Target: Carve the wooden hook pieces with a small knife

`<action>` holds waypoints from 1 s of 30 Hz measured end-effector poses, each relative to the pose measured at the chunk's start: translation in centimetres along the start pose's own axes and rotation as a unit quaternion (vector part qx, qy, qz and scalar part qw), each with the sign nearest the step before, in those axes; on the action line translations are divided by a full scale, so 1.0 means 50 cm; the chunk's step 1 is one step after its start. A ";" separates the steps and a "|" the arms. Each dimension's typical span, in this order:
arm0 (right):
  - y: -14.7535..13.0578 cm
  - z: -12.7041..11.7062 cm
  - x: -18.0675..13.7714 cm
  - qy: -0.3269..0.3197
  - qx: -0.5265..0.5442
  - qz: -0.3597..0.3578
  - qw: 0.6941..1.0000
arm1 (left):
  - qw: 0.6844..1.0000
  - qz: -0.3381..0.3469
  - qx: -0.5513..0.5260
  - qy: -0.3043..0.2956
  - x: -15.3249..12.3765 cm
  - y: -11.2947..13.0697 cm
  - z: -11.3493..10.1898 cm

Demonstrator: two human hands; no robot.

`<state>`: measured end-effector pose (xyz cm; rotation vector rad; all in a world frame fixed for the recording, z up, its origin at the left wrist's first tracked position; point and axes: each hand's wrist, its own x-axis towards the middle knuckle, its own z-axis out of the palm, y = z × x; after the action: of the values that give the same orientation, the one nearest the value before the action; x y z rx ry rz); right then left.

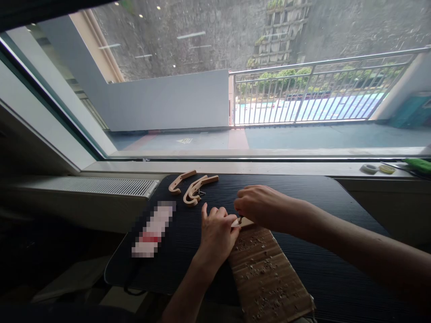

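My left hand [217,226] is closed on the end of a light wooden piece [247,222], its fingertips pressed to it. The wooden piece lies at the far end of a strip of corrugated cardboard [266,273], which is pitted with many small holes and crumbs. Above it, my right hand [256,201] is closed in a fist, and a short dark metal shaft [240,220] shows below the fingers, touching or just above the wood. Whatever handle the fist wraps is hidden. A few curved wooden hooks [193,193] lie beyond my left hand, with small metal pieces beside them.
The black table [319,211] stands against a window sill [269,168]. A blurred pale and red object [153,231] lies on its left side. Tape rolls [369,168] and a green cloth-like item [417,165] rest on the sill. A white vented unit [101,186] is at left.
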<state>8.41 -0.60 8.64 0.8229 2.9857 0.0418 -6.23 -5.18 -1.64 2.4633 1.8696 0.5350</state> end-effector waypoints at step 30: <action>-0.009 -0.021 -0.008 -0.008 0.016 0.005 1.000 | 1.000 0.001 -0.003 -0.013 0.000 0.001 -0.004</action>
<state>8.47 -1.19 9.67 0.8386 2.9737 -0.0114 -6.24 -5.22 -1.43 2.4552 1.8545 0.5063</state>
